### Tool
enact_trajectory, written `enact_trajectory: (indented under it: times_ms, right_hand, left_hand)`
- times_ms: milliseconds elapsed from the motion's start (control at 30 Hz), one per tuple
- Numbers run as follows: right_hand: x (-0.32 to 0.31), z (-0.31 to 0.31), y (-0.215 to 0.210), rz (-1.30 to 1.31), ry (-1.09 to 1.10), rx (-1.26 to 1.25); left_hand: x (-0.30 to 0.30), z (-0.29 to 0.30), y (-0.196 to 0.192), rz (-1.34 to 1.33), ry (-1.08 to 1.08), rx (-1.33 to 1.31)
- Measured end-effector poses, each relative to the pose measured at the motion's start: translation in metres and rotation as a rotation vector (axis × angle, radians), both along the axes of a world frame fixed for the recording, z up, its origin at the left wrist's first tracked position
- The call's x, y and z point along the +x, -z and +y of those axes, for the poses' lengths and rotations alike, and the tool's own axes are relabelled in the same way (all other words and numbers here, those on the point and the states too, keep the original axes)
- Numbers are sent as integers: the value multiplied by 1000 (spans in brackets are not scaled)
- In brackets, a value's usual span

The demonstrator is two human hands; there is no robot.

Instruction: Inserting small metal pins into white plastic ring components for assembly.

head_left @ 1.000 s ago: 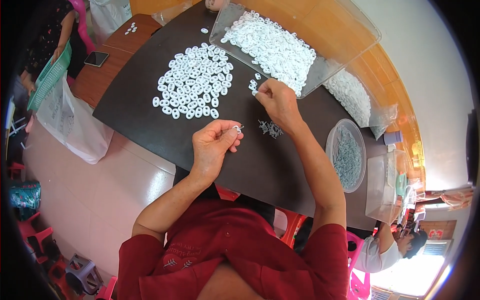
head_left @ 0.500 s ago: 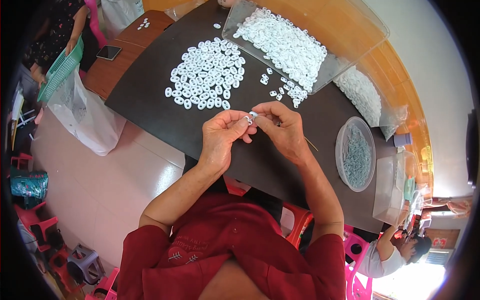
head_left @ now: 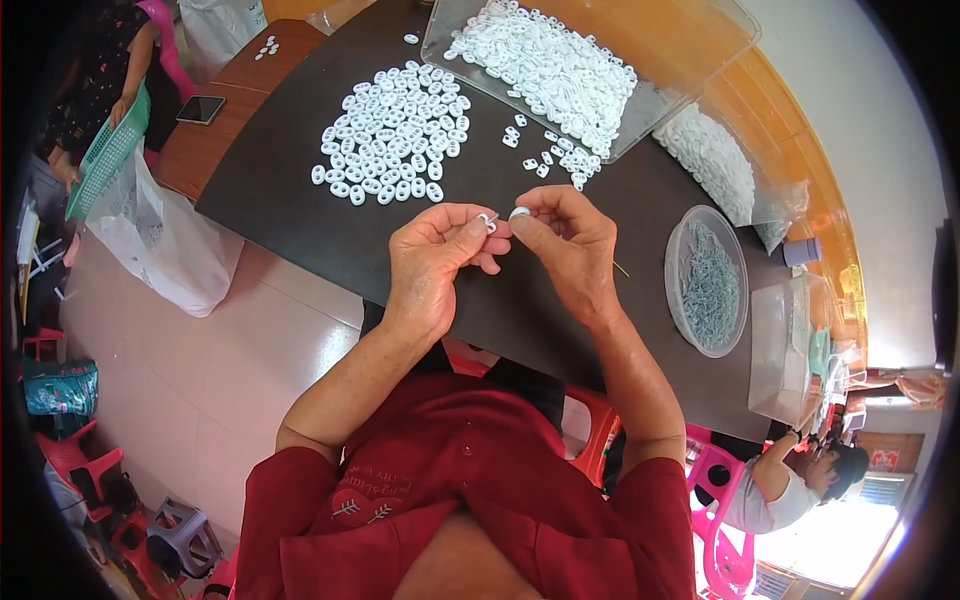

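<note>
Apparently a fitting-together step: over the dark brown table (head_left: 270, 165), the left hand (head_left: 430, 262) pinches a small white plastic-looking piece (head_left: 489, 226) with a thin metallic pin (head_left: 494, 217); the right hand (head_left: 577, 250) pinches a rounded white piece (head_left: 519, 212) just beside it. Careful alignment seems called for.

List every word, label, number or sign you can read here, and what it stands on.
Red shirt: lettering on the chest; I don't copy out wording.
Large white bag at left: faint print, too blurred to read.
Red sign at far right: too small to read.
</note>
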State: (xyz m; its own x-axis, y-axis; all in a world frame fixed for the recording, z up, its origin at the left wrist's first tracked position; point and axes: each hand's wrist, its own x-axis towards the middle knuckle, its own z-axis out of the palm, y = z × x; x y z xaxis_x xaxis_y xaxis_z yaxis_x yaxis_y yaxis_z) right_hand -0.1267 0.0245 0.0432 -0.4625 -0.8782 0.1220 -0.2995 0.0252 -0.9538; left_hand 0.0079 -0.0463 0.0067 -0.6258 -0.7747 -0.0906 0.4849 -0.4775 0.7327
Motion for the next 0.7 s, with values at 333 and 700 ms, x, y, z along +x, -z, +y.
enact_trajectory:
  times_ms: [333, 700]
  right_hand:
    - [9, 6, 17, -363, 97, -171]
    - [-3, 27, 18, -125, 49, -71]
  left_hand:
    - [-5, 5, 0, 2, 30, 66]
    - [-7, 14, -1, -44, 44, 3]
